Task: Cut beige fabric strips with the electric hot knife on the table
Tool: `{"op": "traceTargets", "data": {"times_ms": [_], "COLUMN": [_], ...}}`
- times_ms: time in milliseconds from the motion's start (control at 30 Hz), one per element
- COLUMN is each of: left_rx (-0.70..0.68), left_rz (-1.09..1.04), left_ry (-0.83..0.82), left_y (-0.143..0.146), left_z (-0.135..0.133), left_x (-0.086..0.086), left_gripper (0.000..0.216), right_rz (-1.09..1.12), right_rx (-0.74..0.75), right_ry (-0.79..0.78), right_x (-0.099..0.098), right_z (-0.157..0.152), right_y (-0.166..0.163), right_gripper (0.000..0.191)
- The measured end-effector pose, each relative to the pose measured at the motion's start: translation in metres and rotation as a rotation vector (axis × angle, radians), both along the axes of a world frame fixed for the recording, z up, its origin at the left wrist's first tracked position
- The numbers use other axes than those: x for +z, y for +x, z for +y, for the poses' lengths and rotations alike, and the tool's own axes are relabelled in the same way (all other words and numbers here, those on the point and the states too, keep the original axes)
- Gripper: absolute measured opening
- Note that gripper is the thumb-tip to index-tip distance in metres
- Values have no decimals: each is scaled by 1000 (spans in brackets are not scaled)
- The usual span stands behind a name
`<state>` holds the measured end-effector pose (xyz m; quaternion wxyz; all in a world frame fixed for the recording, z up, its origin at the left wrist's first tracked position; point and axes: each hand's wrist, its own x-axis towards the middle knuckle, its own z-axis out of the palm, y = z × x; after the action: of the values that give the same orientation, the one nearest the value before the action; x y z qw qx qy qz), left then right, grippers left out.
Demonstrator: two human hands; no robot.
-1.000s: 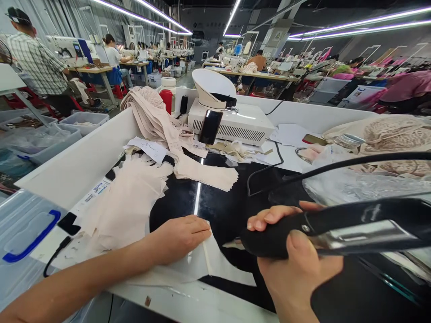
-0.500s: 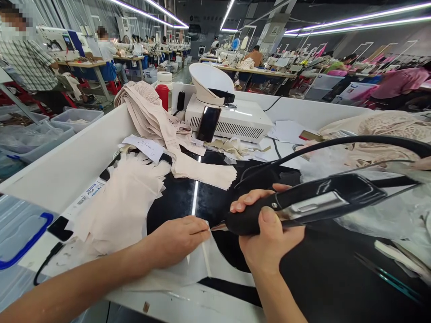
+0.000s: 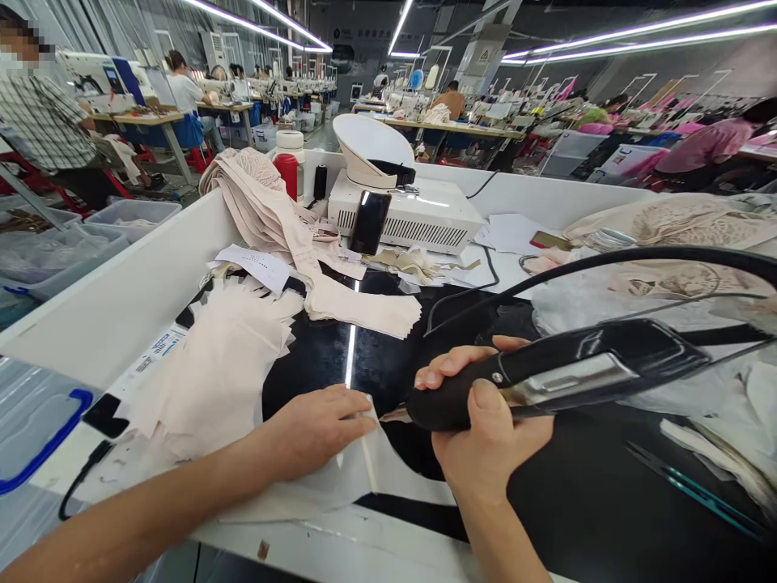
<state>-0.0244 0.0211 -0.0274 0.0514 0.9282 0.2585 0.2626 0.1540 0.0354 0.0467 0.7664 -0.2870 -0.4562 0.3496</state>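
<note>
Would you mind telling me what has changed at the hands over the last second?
The right hand, gripping the black tool throughout, moved left until the tool's tip reached the left hand's fingertips. The left hand stayed flat on the pale sheet; the fabric stack did not move.

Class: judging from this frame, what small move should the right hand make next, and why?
Probably ease the tool tip a little left onto the strip. The right hand holds its tip just short of the strip's edge, while the left hand pins the strip flat.
</note>
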Motion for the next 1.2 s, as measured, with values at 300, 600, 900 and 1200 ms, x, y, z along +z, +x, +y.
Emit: {"op": "traceTargets", "data": {"times_ms": [300, 600, 900, 1200], "left_rx": [12, -23, -68, -65], "left_rz": [8, 45, 95, 78], "left_ry": [-7, 39, -85, -106], "left_y": [-2, -1, 9, 4], "left_z": [0, 3, -7, -9], "left_x": [0, 8, 23, 19], "left_gripper": [32, 28, 21, 24], "right_rz": [-13, -12, -25, -32], "right_rx": [-19, -41, -20, -2], "right_ry": [-13, 8, -15, -12], "right_x": [-6, 1, -6, -11], "right_z": [-3, -11, -17, -16], "right_y": [-1, 9, 11, 6], "right_gripper": [33, 32, 34, 33]}}
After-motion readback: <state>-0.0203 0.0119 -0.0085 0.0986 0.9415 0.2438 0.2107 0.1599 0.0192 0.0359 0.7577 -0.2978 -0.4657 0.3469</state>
